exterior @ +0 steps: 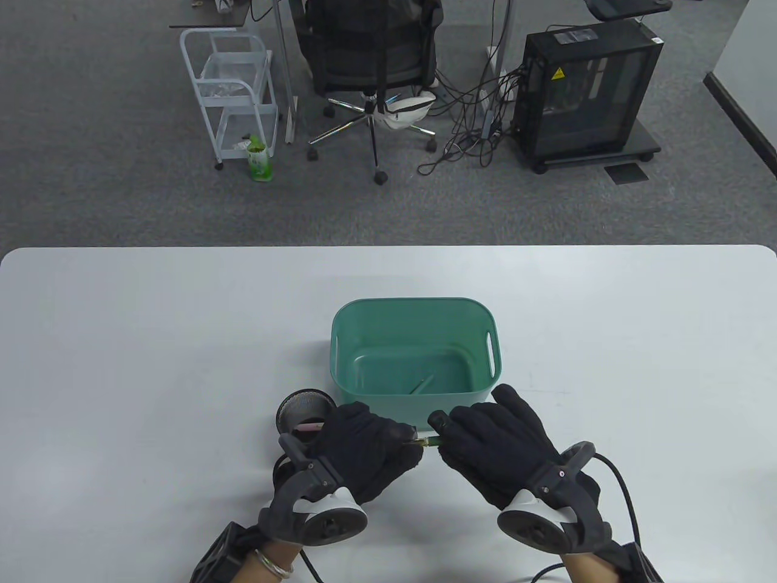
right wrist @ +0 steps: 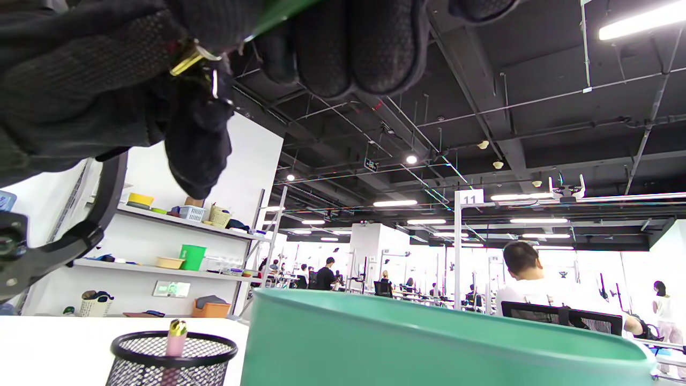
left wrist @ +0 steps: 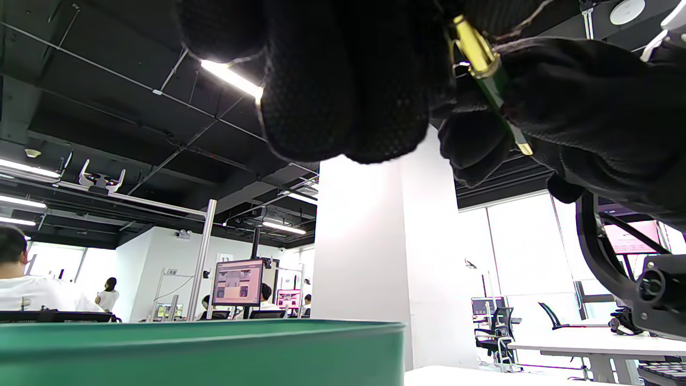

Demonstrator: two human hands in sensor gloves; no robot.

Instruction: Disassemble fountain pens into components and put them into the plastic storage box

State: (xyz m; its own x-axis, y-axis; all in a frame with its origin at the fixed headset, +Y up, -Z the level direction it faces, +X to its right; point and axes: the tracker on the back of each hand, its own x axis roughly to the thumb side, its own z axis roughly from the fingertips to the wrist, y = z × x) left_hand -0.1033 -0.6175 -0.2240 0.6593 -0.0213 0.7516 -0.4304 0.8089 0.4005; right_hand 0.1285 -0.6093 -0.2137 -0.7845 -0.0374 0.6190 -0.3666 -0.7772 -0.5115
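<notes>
Green pen [exterior: 430,442], gold band, pinched between both hands.

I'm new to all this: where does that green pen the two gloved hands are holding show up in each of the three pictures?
Table view: the green pen bridges the left hand and right hand, just in front of the green storage box.
Left wrist view: upper right, gold band and green barrel between black fingers.
Right wrist view: top edge, a green sliver with gold trim.
Shared landmark: the green storage box.
</notes>
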